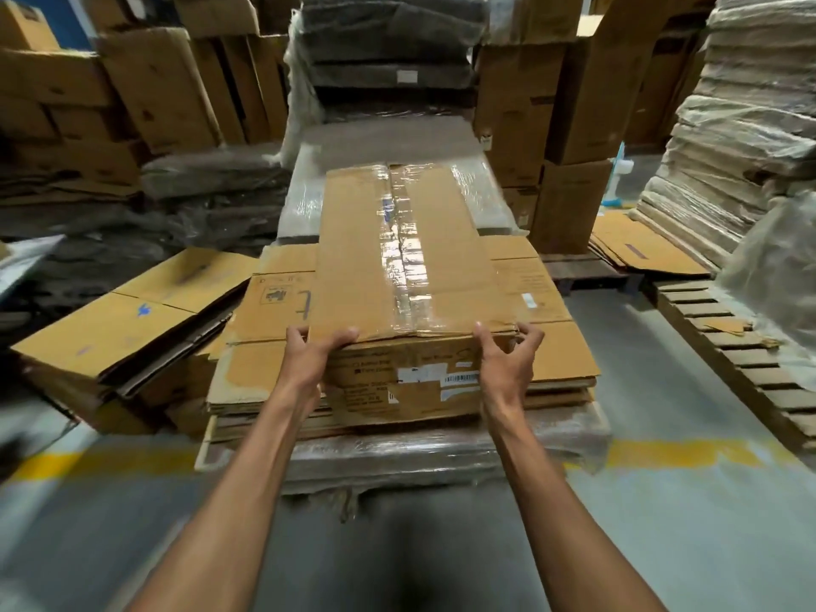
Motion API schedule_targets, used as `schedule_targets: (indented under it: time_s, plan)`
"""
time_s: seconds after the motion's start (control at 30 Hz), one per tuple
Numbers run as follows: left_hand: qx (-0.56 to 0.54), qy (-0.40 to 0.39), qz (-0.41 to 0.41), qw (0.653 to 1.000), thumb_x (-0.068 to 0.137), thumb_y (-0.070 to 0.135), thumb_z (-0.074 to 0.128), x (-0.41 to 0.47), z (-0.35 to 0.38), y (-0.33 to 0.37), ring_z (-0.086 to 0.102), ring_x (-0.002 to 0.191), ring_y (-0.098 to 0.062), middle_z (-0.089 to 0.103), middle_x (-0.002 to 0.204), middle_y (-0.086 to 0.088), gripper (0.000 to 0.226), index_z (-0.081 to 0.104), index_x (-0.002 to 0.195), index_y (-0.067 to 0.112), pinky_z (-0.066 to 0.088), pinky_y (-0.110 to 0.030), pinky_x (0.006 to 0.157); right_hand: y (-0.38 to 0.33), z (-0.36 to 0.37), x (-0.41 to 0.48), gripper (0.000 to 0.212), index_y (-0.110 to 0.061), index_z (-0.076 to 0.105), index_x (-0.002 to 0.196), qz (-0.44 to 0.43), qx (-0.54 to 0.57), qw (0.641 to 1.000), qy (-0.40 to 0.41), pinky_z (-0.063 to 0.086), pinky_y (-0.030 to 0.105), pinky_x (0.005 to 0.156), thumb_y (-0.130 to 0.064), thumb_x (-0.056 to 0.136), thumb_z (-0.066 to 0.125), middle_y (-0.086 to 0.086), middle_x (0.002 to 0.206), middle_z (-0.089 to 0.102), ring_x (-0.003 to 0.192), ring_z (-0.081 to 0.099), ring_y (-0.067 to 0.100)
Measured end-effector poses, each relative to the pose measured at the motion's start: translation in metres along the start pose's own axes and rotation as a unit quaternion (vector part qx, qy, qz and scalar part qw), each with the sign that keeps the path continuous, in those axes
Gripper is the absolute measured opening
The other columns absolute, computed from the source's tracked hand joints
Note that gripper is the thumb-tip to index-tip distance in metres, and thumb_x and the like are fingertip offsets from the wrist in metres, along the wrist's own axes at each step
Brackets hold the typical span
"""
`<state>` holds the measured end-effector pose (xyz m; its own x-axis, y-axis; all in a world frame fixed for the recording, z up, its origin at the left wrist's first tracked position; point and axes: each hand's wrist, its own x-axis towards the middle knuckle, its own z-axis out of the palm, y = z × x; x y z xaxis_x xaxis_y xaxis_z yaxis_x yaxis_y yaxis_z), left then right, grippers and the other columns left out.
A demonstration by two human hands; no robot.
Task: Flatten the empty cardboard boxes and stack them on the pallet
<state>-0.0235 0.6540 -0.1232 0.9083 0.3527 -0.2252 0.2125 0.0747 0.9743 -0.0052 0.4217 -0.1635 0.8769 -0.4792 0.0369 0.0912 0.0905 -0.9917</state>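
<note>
1. Box (399,267): taped shut, not yet flattened, lying on the stack of flat cardboard (556,346).
2. Your left grip (313,351) clasps its near left corner; your right grip (505,355) sets a thumb on the near right edge, hold uncertain.
3. Risk: uneven pull could slide the box off the stack.
4. Pallet hidden beneath plastic wrap (397,461); label (459,379) blurred.

Taped, unflattened cardboard box (410,276) lies atop flattened boxes (552,346).

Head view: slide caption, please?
Left hand and right hand grip the near end of a taped cardboard box atop a stack of flattened boxes.
</note>
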Motion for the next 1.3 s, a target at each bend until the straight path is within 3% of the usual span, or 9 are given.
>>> schedule_targets:
  time_s: [0.17,0.27,0.33,0.4,0.47,0.6,0.83,1.03,1.3]
  plan:
    - [0.124,0.085,0.089,0.985,0.081,0.044,0.081,0.000,0.007,-0.016,0.054,0.120,-0.021,0.055,0.132,-0.002,0.075,0.035,0.138,0.027,0.048,-0.052,0.100,0.052,-0.005,-0.020,0.033,-0.015,0.052,0.127,0.081,0.164,0.978,0.101,0.053,0.037,0.086,-0.030,0.099,0.059,-0.002,0.116,0.061,0.107,0.062,0.019]
    - [0.305,0.167,0.354,0.868,0.090,0.042,0.072,-0.003,0.026,-0.018,0.034,0.136,-0.009,0.046,0.148,-0.002,0.066,0.041,0.145,0.023,0.026,-0.050,0.119,0.103,0.000,-0.037,0.056,-0.014,0.057,0.125,0.249,0.186,0.948,0.075,0.055,0.031,0.070,-0.047,0.081,0.067,0.000,0.100,0.063,0.091,0.063,0.019]
    - [0.382,0.081,0.448,0.804,0.096,0.046,0.062,-0.010,0.046,-0.020,0.025,0.139,-0.002,0.043,0.153,0.002,0.061,0.042,0.148,0.021,0.011,-0.050,0.123,0.138,0.009,-0.042,0.057,-0.016,0.061,0.125,0.359,0.206,0.910,-0.021,0.048,0.024,0.049,-0.055,0.084,0.067,-0.004,0.071,0.053,0.060,0.051,0.013]
    - [0.458,-0.024,0.443,0.770,0.098,0.052,0.054,-0.017,0.064,-0.024,0.016,0.150,-0.009,0.029,0.164,0.002,0.068,0.032,0.156,0.023,0.002,-0.056,0.125,0.148,0.025,-0.050,0.058,-0.013,0.066,0.123,0.403,0.257,0.876,-0.070,0.053,0.028,0.065,-0.059,0.087,0.066,0.004,0.073,0.066,0.067,0.061,0.017]
    - [0.529,-0.064,0.423,0.733,0.099,0.054,0.050,-0.018,0.074,-0.027,0.006,0.156,-0.017,0.017,0.169,0.000,0.074,0.021,0.160,0.022,-0.005,-0.059,0.124,0.136,0.043,-0.055,0.063,-0.017,0.067,0.129,0.394,0.290,0.869,-0.071,0.050,0.052,0.100,-0.062,0.085,0.063,0.017,0.116,0.073,0.112,0.067,0.034]
    - [0.597,-0.051,0.438,0.671,0.097,0.053,0.052,-0.003,0.075,-0.004,0.008,0.156,-0.024,0.016,0.169,-0.002,0.081,0.016,0.161,0.019,-0.005,-0.056,0.123,0.110,0.068,-0.056,0.086,-0.021,0.062,0.135,0.388,0.308,0.869,-0.005,0.045,0.062,0.106,-0.070,0.066,0.075,0.017,0.127,0.068,0.121,0.061,0.040]
    - [0.609,-0.005,0.485,0.628,0.084,0.066,0.065,0.037,0.089,0.117,0.040,0.140,-0.025,0.048,0.150,-0.001,0.080,0.038,0.148,0.027,0.023,-0.053,0.114,0.042,0.098,-0.037,0.059,-0.025,0.057,0.137,0.324,0.412,0.851,-0.034,0.037,0.062,0.111,-0.054,0.087,0.069,0.014,0.124,0.066,0.121,0.054,0.038]
    - [0.639,-0.019,0.450,0.624,0.074,0.072,0.072,0.051,0.099,0.162,0.051,0.126,-0.027,0.057,0.136,-0.005,0.089,0.040,0.145,0.029,0.034,-0.048,0.105,0.003,0.124,-0.028,0.093,-0.024,0.058,0.135,0.325,0.386,0.863,0.014,0.052,0.054,0.093,-0.050,0.050,0.089,0.012,0.118,0.074,0.116,0.063,0.037]
    - [0.640,-0.022,0.433,0.634,0.073,0.070,0.074,0.046,0.100,0.165,0.054,0.117,-0.026,0.061,0.124,-0.004,0.082,0.048,0.136,0.025,0.036,-0.047,0.104,-0.014,0.130,-0.030,0.102,-0.021,0.053,0.138,0.303,0.443,0.843,-0.019,0.051,0.061,0.097,-0.038,0.047,0.095,0.019,0.116,0.074,0.112,0.067,0.042]
